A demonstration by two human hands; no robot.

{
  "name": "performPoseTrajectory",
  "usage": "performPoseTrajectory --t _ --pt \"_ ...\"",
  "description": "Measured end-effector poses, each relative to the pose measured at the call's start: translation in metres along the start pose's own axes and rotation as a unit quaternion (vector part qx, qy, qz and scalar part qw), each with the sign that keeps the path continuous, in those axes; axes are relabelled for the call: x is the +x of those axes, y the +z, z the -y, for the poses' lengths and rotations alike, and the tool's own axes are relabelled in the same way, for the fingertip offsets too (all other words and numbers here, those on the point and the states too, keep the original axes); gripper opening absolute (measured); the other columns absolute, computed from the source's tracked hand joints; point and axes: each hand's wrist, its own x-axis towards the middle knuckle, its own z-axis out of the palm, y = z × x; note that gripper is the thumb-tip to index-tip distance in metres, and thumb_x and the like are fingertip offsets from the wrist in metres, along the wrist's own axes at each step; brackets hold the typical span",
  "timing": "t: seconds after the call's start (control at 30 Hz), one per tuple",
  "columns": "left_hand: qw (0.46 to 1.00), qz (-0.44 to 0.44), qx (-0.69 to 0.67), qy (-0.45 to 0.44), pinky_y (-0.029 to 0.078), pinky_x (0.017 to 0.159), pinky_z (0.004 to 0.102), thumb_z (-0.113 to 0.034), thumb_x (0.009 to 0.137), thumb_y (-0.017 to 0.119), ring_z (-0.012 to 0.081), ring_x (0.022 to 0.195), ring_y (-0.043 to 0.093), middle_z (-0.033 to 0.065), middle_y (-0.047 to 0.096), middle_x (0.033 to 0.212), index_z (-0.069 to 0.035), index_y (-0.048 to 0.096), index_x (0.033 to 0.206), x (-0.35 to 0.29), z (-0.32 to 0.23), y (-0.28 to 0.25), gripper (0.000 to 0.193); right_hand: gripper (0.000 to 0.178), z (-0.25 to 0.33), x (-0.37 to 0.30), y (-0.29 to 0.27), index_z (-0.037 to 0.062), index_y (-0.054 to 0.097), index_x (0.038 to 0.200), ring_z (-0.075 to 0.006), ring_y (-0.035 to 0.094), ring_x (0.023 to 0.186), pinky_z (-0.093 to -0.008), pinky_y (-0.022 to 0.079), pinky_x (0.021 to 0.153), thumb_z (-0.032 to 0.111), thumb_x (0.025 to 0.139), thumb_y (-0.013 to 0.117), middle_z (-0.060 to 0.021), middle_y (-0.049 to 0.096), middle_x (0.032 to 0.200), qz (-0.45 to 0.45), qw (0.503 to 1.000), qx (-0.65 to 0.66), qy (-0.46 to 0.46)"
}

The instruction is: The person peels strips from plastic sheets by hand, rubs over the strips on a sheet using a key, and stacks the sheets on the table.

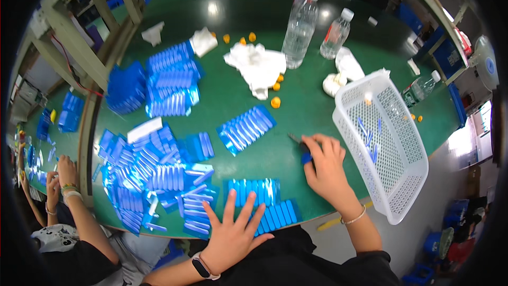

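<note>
My left hand lies with its fingers spread at the table's near edge. Its fingertips rest on or just over sheets of blue strips, between a heap of such sheets and a bright blue sheet. Another bright blue sheet lies just beyond, partly overlapped. My right hand is closed around a small hand tool with a thin pointed tip and a blue part at the fingers; its exact kind is hidden. Between the hands and the bottles lies a separate sheet of blue strips.
A white perforated basket with a few blue strips stands right. Stacked blue sheets and a blue bin-like piece lie far left. Bottles, crumpled tissue and orange bits are farther back. A co-worker's hands show at left.
</note>
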Motion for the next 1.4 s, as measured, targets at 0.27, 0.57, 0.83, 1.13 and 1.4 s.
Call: performPoseTrajectory --t 0.27,0.57,0.83,1.13,1.4 --pt "0.997 -0.007 -0.061 0.048 0.02 0.101 0.0701 -0.042 0.087 0.061 0.0349 0.136 0.035 0.0138 0.045 0.142 -0.007 0.051 0.134 -0.018 0.001 0.005 0.059 0.06 0.01 -0.026 0.004 0.0048 0.05 0.13 -0.0309 0.039 0.124 -0.0516 0.029 0.093 0.015 0.072 0.06 -0.0112 0.046 0.135 -0.05 0.998 -0.013 -0.028" --pt "0.98 -0.103 -0.144 0.093 0.032 0.105 0.0537 -0.019 0.086 0.065 0.0257 0.114 0.057 0.008 0.065 0.114 -0.007 0.062 0.117 -0.017 0.016 0.009 0.033 0.04 0.048 -0.091 0.0 0.0063 0.061 0.117 -0.0275 0.058 0.102 -0.0435 0.044 0.086 0.026 0.083 0.069 -0.0125 0.06 0.113 -0.018 0.939 0.195 -0.284" --pt "0.954 -0.185 0.01 0.236 0.037 0.106 0.0492 -0.02 0.075 0.078 0.0177 0.103 0.065 0.001 0.07 0.1 -0.011 0.069 0.103 0.009 0.039 -0.031 0.03 0.036 0.051 -0.045 -0.004 0.0101 0.068 0.11 -0.0223 0.062 0.098 -0.0379 0.05 0.085 0.006 0.076 0.06 -0.0055 0.064 0.11 -0.069 0.933 0.162 -0.314" --pt "0.989 -0.073 -0.004 0.13 0.032 0.107 0.0554 -0.023 0.084 0.067 0.0216 0.111 0.059 0.0047 0.066 0.106 -0.006 0.068 0.102 0.018 0.068 -0.016 0.025 0.044 0.061 -0.015 0.008 0.0122 0.063 0.115 -0.0279 0.048 0.118 -0.0486 0.033 0.098 0.033 0.078 0.072 -0.0075 0.055 0.125 0.115 0.961 0.111 -0.226" --pt "0.991 -0.061 -0.035 0.111 0.035 0.106 0.0513 -0.024 0.079 0.073 0.0207 0.109 0.058 0.004 0.064 0.108 -0.009 0.068 0.105 0.019 0.065 -0.024 0.03 0.074 0.07 -0.022 0.005 0.0013 0.05 0.13 -0.0285 0.048 0.104 -0.042 0.031 0.091 0.041 0.073 0.076 -0.0122 0.052 0.12 0.139 0.978 0.121 -0.093"
